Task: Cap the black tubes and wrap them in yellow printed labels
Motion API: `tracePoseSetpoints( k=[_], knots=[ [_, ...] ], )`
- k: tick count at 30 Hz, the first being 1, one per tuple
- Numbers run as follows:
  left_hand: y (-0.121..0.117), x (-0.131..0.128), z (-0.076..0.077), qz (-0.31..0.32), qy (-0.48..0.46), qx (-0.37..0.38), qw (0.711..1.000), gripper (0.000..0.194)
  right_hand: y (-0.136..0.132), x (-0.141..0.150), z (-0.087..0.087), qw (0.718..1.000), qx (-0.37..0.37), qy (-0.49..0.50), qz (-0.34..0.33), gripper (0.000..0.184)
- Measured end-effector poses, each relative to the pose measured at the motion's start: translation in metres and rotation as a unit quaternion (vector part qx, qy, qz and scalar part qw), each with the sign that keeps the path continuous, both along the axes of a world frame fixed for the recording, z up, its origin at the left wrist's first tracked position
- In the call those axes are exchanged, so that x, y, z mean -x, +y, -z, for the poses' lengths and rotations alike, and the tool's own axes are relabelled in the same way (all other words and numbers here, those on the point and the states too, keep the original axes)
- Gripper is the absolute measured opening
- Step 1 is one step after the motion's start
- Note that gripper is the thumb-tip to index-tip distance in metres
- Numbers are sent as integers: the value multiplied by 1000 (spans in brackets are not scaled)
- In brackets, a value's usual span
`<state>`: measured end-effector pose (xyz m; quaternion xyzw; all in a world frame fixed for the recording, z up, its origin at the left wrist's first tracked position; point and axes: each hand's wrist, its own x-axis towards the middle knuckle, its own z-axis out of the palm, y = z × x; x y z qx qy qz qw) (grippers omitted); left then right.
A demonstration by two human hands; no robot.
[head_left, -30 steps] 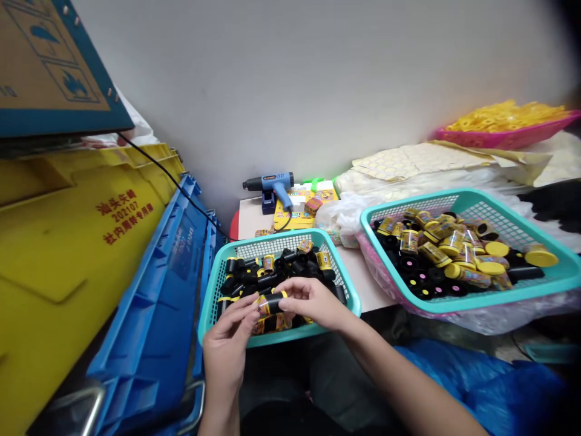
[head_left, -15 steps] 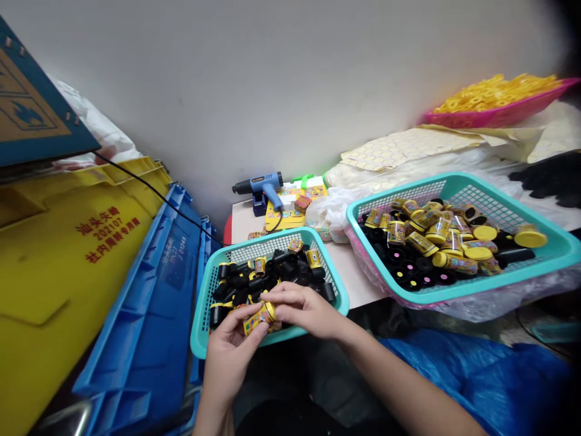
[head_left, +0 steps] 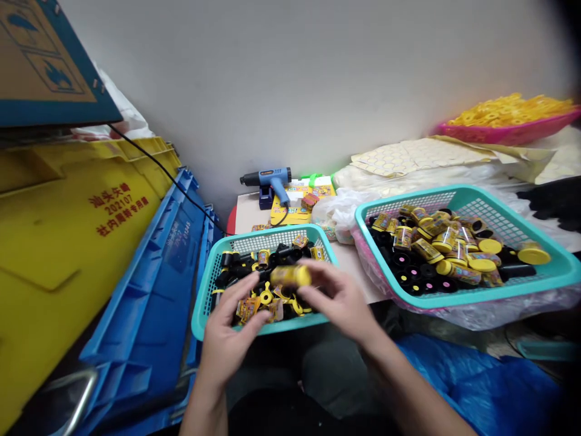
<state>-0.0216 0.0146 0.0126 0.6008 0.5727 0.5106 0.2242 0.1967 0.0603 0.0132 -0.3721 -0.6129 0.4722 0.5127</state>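
Over the near teal basket [head_left: 196, 315], my right hand [head_left: 338, 297] grips a small yellow-capped cylinder with a printed wrap [head_left: 290, 276], blurred by motion. My left hand [head_left: 231, 327] is beside it with thumb and fingers spread, holding nothing. Below the hands the basket contains black cylinders [head_left: 236, 277], yellow ring-shaped pieces [head_left: 265, 297] and crumpled printed wraps [head_left: 247, 310]. To the right, a larger teal basket [head_left: 408, 299] carries several wrapped yellow-capped cylinders [head_left: 447, 239] and black ones with pink or yellow dots [head_left: 415, 286].
A blue heat gun [head_left: 272, 178] rests on its stand behind the near basket, by yellow printed cards [head_left: 290, 215]. At the back right sits a pink tray [head_left: 508, 134] of yellow parts. Blue crates [head_left: 145, 272] and a yellow crate [head_left: 59, 242] line the left. A cable crosses there.
My left hand has let go of the wrapped cylinder and opened. My right hand has lifted it up and to the right, away from the left. The view has shifted slightly.
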Motion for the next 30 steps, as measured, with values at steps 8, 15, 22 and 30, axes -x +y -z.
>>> tracePoseSetpoints(
  k=[8,15,22,30],
  knots=[
    [10,28,24,-37,257,182,948,20,32,-91,-22,742,-275,-265,551,62],
    [9,15,22,-11,179,227,957,17,19,-4,-2,886,-209,-274,310,22],
    [5,26,24,-11,53,226,973,8,15,47,12,969,-109,-204,92,20],
    [1,30,33,-81,75,38,993,12,10,68,11,987,42,-152,17,31]
  ],
)
